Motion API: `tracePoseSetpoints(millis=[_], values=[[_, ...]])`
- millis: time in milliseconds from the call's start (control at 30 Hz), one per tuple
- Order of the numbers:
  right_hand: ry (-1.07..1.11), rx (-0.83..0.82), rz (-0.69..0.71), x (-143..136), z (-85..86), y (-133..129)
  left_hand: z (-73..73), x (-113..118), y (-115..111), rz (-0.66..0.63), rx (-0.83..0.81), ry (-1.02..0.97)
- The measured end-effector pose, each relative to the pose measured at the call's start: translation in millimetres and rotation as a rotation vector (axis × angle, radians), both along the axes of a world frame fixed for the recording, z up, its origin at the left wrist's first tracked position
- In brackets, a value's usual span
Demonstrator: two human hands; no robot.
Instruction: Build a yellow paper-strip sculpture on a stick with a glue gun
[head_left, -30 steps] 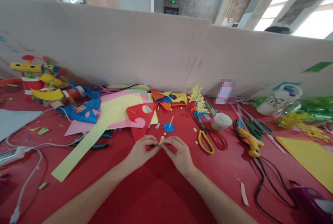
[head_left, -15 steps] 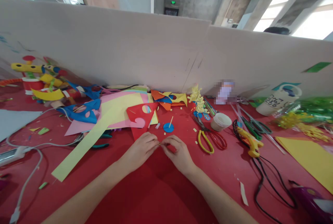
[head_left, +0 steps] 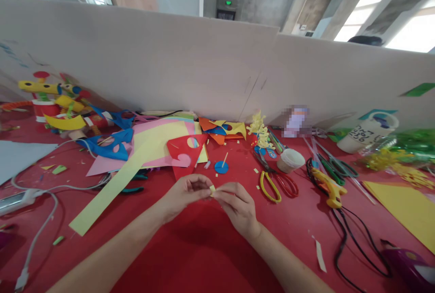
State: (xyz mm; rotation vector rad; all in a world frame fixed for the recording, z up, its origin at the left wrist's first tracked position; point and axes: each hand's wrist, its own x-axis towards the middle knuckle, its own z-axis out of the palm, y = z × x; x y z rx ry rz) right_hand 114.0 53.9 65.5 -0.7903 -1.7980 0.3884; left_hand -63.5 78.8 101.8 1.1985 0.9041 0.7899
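A small pale yellow piece of paper [head_left: 212, 190] is pinched between the fingertips of both hands above the red table. My left hand [head_left: 192, 192] is closed on its left side, thumb and fingers meeting at the piece. From the right, my right hand [head_left: 239, 204] is closed on the same piece, its fingers curled. Just beyond them lies a blue disc [head_left: 220, 168] with a thin wooden stick [head_left: 224, 159] standing tilted on it. Left of the disc, a red paper mask [head_left: 180, 147] rests on coloured sheets, its lower part close behind my left hand.
Yellow-and-red-handled scissors [head_left: 271, 187] and a paper cup [head_left: 291, 160] lie to the right, with a yellow glue gun [head_left: 331, 188] and its black cord farther over. A yellow paper strip [head_left: 102, 204] and white cables [head_left: 50, 211] are at left. A white board [head_left: 152, 61] closes off the back.
Both hands have turned at the fingertips, and the small yellow piece between them now shows more clearly. My left fingers have arched higher. The whole view has shifted slightly.
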Motion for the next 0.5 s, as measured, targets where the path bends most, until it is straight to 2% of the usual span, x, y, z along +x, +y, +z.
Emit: tracePoseSetpoints(millis=[100, 233, 500], values=[[0.06, -0.072, -0.014, -3.0, 0.9, 3.1, 1.7, -1.0, 1.0, 0.043, 0.058, 0.049], [0.157, -0.258, 0.019, -7.1, 1.3, 6.8, 0.6, -2.8, 2.8, 0.06, 0.117, 0.106], [0.359, -0.499, 0.002, -13.5, -7.7, 9.6, -4.8, -2.0, 4.0, 0.076, 0.069, 0.101]])
